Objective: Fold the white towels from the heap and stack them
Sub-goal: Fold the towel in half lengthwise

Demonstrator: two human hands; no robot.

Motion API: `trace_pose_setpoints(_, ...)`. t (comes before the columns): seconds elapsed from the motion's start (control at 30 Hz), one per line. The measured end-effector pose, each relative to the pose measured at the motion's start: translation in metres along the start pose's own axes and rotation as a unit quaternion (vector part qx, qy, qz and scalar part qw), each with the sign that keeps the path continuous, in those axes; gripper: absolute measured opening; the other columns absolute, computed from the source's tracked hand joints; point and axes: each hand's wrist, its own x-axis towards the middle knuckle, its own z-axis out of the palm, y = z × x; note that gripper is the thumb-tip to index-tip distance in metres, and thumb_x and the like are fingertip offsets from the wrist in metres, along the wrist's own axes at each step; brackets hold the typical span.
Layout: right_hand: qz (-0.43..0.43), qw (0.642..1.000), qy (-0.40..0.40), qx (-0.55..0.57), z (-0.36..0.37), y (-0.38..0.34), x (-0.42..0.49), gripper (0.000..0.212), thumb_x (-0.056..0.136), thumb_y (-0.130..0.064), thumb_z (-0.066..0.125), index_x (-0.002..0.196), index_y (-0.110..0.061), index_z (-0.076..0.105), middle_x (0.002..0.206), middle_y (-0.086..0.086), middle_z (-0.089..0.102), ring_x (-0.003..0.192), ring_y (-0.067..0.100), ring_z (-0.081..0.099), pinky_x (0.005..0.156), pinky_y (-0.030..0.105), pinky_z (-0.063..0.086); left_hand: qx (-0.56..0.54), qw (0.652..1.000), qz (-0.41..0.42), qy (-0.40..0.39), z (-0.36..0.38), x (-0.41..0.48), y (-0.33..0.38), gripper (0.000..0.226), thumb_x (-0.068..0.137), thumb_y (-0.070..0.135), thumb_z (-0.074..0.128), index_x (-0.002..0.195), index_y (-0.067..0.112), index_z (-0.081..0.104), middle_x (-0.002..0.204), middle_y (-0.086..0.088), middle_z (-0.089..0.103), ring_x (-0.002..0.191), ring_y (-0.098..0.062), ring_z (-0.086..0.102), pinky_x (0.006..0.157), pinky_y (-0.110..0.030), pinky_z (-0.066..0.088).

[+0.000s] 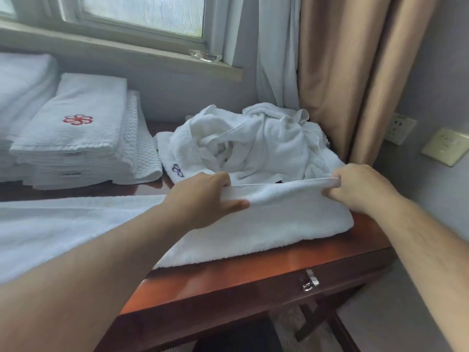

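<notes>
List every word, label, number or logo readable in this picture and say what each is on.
No words or numbers can be read.
Red embroidered emblem on the top folded towel: a flower-like motif, no letters.
Purple embroidered mark on a towel in the heap: too small to read.
Dark tags on the stack edge: too small to read.
Marks on the wall switch plate: blurred, unreadable.

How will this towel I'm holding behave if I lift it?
Probably floppy: the towel drapes loosely from left hand and right hand. Its fuzzy pile likely grips, not slips. The part lying leftward would probably drag.
</notes>
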Motion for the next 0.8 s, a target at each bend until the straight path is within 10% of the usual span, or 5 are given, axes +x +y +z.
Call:
trace_pose_setpoints(0.27, 0.107, 0.916, 0.023, 0.387, 0.053, 0.020, 0.016, 0.013, 0.082, -0.031, 0.082, 0.087, -0.024, 0.072, 0.082, -0.005, 0.071, 0.072, 0.012, 0.067, 0.060, 0.026, 0.047, 0.082, 0.993, 0.026, 0.080, 0.005, 0.001, -0.005, 0.049, 0.089, 0.076, 0.031, 0.082, 0.030, 0.046, 0.070, 0.012, 0.043, 0.063, -0.017, 0.044, 0.053, -0.030, 0.029)
trace_pose_setpoints(0.6, 0.121, 0.962, 0.032, 0.241, 0.067, 0.002, 0.047, 0.024, 0.098, -0.038, 0.053, 0.094, -0.018, 0.065, 0.087, -0.001, 0.066, 0.077, 0.016, 0.058, 0.070, 0.034, 0.049, 0.164, 0.981, 0.036, 0.094, 0.006, 0.018, -0.017, 0.049, 0.091, 0.070, 0.033, 0.094, 0.026, 0.055, 0.075, 0.004, 0.057, 0.062, -0.020, 0.045, 0.052, -0.030, 0.027)
trace_pose_setpoints(0.8, 0.013, 0.981, 0.140, 0.131, 0.055, -0.070, 0.021, 0.033, 0.091, -0.030, 0.062, 0.123, -0.021, 0.063, 0.125, 0.007, 0.056, 0.121, 0.032, 0.046, 0.100, 0.048, 0.041, 0.047, 0.995, -0.085, -0.008, -0.007, 0.000, -0.049, 0.049, 0.086, 0.078, 0.028, 0.110, 0.037, 0.042, 0.088, 0.014, 0.054, 0.080, -0.015, 0.056, 0.063, -0.034, 0.041)
